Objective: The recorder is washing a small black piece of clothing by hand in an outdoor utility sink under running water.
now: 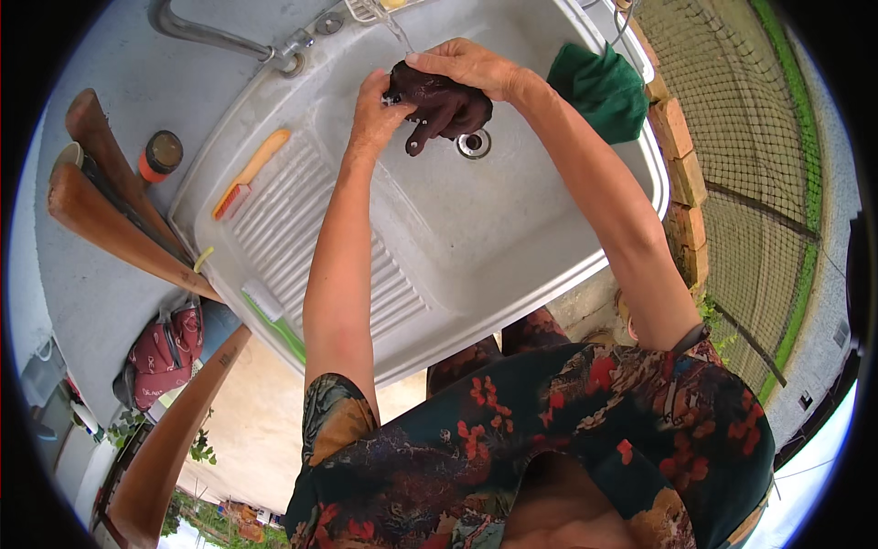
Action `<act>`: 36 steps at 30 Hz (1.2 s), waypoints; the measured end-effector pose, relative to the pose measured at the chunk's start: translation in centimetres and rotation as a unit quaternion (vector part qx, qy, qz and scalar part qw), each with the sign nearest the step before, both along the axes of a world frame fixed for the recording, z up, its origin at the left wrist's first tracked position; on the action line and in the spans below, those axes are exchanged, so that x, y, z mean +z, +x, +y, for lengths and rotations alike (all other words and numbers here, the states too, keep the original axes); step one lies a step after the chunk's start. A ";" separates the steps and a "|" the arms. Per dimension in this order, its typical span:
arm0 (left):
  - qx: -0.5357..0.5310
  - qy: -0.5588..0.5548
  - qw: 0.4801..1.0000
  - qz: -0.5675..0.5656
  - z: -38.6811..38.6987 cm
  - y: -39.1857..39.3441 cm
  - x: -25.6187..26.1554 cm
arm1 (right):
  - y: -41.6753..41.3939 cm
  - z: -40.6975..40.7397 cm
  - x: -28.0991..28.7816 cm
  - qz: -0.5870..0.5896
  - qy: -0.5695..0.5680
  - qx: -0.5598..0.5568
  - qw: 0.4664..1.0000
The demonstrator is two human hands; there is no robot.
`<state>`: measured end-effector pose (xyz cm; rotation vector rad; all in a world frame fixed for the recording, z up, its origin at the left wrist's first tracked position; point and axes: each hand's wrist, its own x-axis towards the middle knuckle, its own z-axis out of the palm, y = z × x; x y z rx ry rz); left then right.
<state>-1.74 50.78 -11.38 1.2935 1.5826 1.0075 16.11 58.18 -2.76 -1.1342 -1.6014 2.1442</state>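
Observation:
A wet dark brown cloth (446, 103) is held between my two hands over the basin of a white laundry sink (521, 199). My left hand (377, 113) grips its left edge, thumb toward the middle. My right hand (466, 67) pinches its upper edge. A thin stream of water (392, 27) falls beside the right hand's fingertips onto the cloth. One end of the cloth hangs down, with droplets on it. Just below and right of it, the round metal drain (473, 143) shows.
Left of the basin lies a ribbed washboard (329, 226) with an orange-handled brush (252, 171) and a green brush (274, 320). A green cloth (598, 92) drapes over the right rim. A metal faucet (285, 55) stands at the upper left, and bricks (672, 130) line the right side.

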 end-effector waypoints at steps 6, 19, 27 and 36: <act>-0.013 -0.119 0.963 -0.240 -0.3 0.3 3.5 | 0.6 3.0 0.3 -0.153 0.323 0.120 0.926; -0.037 -0.020 0.995 0.096 1.5 2.0 4.8 | 1.6 2.6 -3.8 -0.231 0.551 -0.041 0.801; -0.100 -0.008 0.989 0.107 3.0 2.8 5.3 | 2.5 1.2 -1.3 -0.193 0.385 -0.183 0.884; -0.012 -0.178 0.971 -0.157 2.9 2.6 7.4 | 2.6 0.9 0.0 -0.131 0.410 -0.222 0.875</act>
